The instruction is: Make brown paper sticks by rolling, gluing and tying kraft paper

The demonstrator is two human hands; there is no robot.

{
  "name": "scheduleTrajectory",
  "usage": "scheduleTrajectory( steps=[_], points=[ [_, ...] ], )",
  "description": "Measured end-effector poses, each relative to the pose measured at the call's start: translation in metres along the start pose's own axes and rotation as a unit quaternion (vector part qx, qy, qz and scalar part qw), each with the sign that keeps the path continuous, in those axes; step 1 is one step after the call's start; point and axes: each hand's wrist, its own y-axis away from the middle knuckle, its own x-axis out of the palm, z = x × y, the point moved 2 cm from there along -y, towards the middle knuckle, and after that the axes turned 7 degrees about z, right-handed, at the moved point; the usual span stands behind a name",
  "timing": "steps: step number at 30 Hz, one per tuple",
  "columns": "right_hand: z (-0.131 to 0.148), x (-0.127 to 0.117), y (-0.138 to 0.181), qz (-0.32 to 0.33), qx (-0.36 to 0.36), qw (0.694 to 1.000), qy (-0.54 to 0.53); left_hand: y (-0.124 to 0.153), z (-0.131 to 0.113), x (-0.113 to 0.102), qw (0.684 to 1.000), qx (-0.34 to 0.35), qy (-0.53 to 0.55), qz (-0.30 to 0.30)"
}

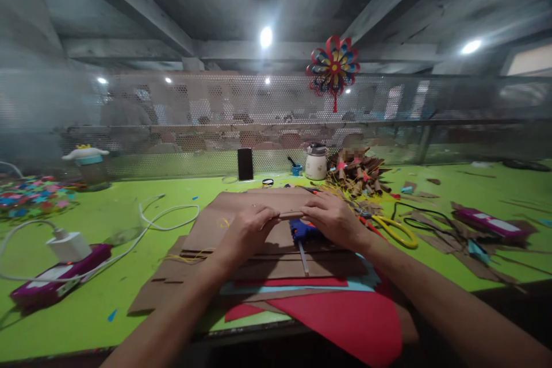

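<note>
1. Basically, your left hand [254,221] and right hand [330,218] sit slightly apart, fingertips pinching opposite ends of a narrow brown cardboard piece [291,216] that bridges them; rolled or folded, can't tell.
2. Main risk: the blue glue gun [302,231] lies right by your right hand, partly hidden under it. Dropping that wrist could knock it, and a hot nozzle could burn you. Nozzle hidden, heat can't be told.
3. Its glue stick [304,259] pokes back toward you, between your forearms; catching it could swing the gun.
4. Pressing harder with one hand could crease the piece, or a slack pinch could let it slip.
5. Edges: cardboard sheets [198,233] under both hands are stacked unevenly, so leaning could slide them. On your side of the right hand, the red sheet [345,322] overhangs the table edge; brushing it could drag it off.
6. Room: tighter right of your right hand, with a yellow handle loop [411,236] near and a brown scrap pile [362,175] beyond. Looser left of your left hand, over green tabletop [116,284], though a white cable [129,249] crosses there. Upward looks freest.
</note>
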Motion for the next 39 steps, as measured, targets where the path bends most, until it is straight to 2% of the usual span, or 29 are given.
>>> scheduleTrajectory(
  steps=[6,12,17,21,24,27,29,32,35,37,39],
  points=[
    [-0.002,-0.006,-0.001,-0.001,0.014,1.000,-0.016,0.005,0.011,0.010,1.000,-0.023,0.007,-0.001],
    [0.004,0.006,-0.003,0.109,0.051,0.992,0.042,0.007,0.012,0.015,0.998,-0.026,-0.015,0.056],
    [-0.001,0.009,0.003,0.139,0.109,0.984,0.013,0.003,0.008,0.012,0.996,-0.018,-0.049,0.071],
    [-0.005,0.006,0.004,0.103,0.117,0.986,-0.059,-0.006,-0.004,-0.006,0.998,0.008,-0.063,0.022],
    [-0.012,0.008,0.005,0.065,0.154,0.981,-0.097,-0.012,-0.016,-0.027,0.996,0.014,-0.082,-0.038],
    [-0.020,0.012,0.006,0.043,0.203,0.967,-0.145,-0.011,-0.019,-0.037,0.994,-0.015,-0.041,-0.101],
    [-0.020,0.013,0.005,0.038,0.227,0.952,-0.202,-0.008,-0.015,-0.032,0.995,-0.048,0.018,-0.085],
    [-0.012,0.012,0.001,0.057,0.267,0.895,-0.352,-0.005,-0.006,-0.016,0.983,-0.130,0.131,-0.023],
    [0.004,0.010,-0.005,0.092,0.280,0.788,-0.540,-0.009,-0.005,-0.005,0.928,-0.218,0.300,0.019],
    [0.014,0.007,-0.009,0.111,0.278,0.709,-0.638,-0.016,-0.009,-0.004,0.880,-0.231,0.413,0.042],
    [0.022,0.004,-0.014,0.120,0.274,0.643,-0.705,-0.026,-0.016,-0.008,0.843,-0.215,0.489,0.059]
  ],
)
